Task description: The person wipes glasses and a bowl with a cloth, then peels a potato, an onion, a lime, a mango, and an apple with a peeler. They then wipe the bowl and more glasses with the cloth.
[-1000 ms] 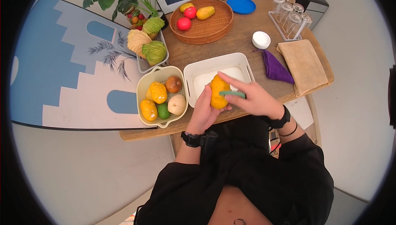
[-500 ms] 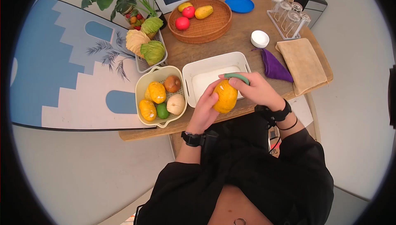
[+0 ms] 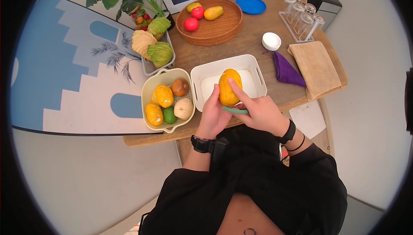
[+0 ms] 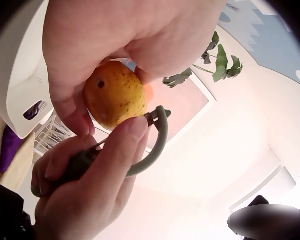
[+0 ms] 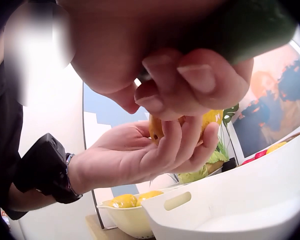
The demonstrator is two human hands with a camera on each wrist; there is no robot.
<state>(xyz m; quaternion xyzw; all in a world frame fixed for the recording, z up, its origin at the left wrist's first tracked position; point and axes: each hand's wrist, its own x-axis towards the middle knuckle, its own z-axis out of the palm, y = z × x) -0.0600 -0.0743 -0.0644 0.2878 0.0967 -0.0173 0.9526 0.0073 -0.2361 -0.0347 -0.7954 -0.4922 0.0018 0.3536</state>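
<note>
Green shows nearest: the peeler (image 3: 235, 110) lies across the near end of the yellow fruit (image 3: 229, 86), its curved bar running from about 9 to 3 o'clock. The fruit is oblong, held above the near part of a white tub (image 3: 211, 80), its long axis lying roughly from 6 to 12 o'clock; a dark spot marks the end facing the left wrist camera. The left hand (image 3: 213, 113) comes in from 7 o'clock with its fingers curled round the fruit. The right hand (image 3: 266, 113) comes from 4 o'clock and grips the peeler by its handle, index finger straight over the fruit towards 11 o'clock; whether that fingertip touches the skin, I cannot tell.

Between 8 and 9 o'clock from the fruit, a cream basket (image 3: 154, 83) holds more produce. Farther off on the wooden worktop (image 3: 249, 32), a purple cloth (image 3: 287, 70) lies towards 2 o'clock, and a wicker tray (image 3: 223, 25) sits towards 11.
</note>
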